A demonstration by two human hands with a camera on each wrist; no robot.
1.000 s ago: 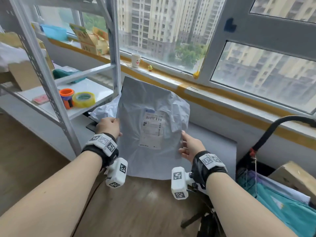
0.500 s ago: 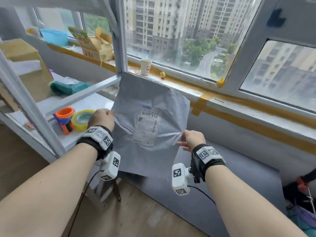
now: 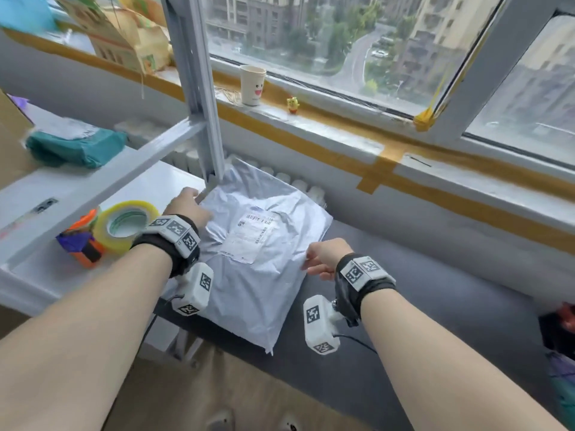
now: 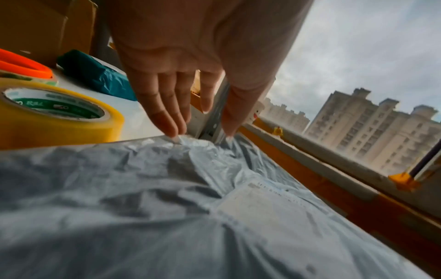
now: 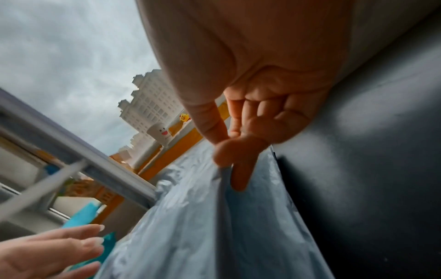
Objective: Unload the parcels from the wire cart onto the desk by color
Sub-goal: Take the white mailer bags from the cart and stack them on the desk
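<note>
Two hands setting a grey parcel on the dark bench

One grey parcel (image 3: 258, 253) lies flat, label up, on the dark grey bench (image 3: 435, 293) under the window. Its near corner, toward 6 o'clock, reaches the bench's front edge; its far corner at 12 o'clock touches the foot of the grey shelf post (image 3: 199, 88). At 9 o'clock the parcel overlaps the edge of the white shelf (image 3: 62, 194), where a yellow tape roll (image 3: 127, 225) sits just beside an orange tape dispenser (image 3: 84, 241); a teal parcel (image 3: 74, 144) lies farther back at 10 o'clock.

The left hand (image 3: 189, 206) hovers low over the parcel's left corner, fingers (image 4: 167, 113) straight and slightly spread, tips touching the wrinkled plastic. The right hand (image 3: 326, 256) pinches the parcel's right edge between thumb and forefinger, the other fingers (image 5: 281, 120) curled.

From 1 to 4 o'clock the bench top runs bare and wide beside the parcel. Behind it the windowsill (image 3: 342, 132), striped with yellow tape, carries a paper cup (image 3: 252, 84) and a small yellow toy (image 3: 292, 104) at 12 o'clock. Wooden floor (image 3: 249, 396) shows below the front edge.
</note>
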